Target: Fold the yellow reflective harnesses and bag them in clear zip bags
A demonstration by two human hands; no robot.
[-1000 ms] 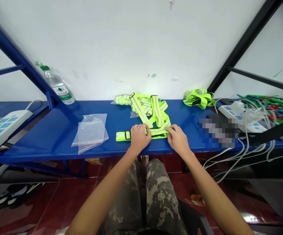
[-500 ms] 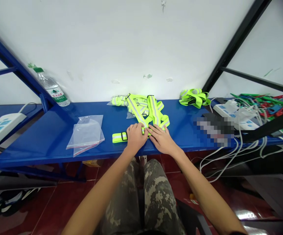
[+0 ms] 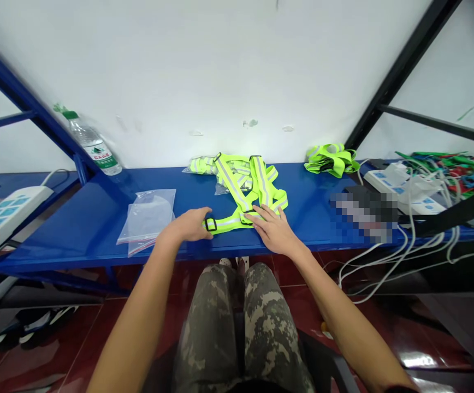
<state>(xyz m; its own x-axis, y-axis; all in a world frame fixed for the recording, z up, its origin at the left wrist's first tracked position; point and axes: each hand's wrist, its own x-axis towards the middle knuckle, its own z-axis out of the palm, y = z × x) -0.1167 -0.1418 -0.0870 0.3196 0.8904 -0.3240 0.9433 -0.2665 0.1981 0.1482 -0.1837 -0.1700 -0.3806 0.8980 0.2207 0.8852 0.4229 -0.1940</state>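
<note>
A neon-yellow reflective harness vest [image 3: 261, 185] with silver stripes and black buckles lies spread on the blue bench. Its waist strap runs to the left, where my left hand [image 3: 191, 224] grips the end beside a black slider buckle [image 3: 211, 224]. Flat on the lower straps rests my right hand [image 3: 276, 232], fingers extended over the junction near another buckle. Behind the vest are more yellow reflective straps in a clear plastic bag [image 3: 202, 165], partly covered by it.
Clear zip bags [image 3: 147, 215] lie left on the blue bench [image 3: 85, 218]. A water bottle [image 3: 98, 148] leans against the wall. To the right are a bundled reflective vest [image 3: 332, 159], a blurred-out item [image 3: 363, 213], a power strip [image 3: 404, 191], white cables and red and green pieces [image 3: 462, 172].
My left hand has moved left from the strap junction to the strap's end, uncovering the strap between. My right hand stays on the junction. The view has shifted slightly.
</note>
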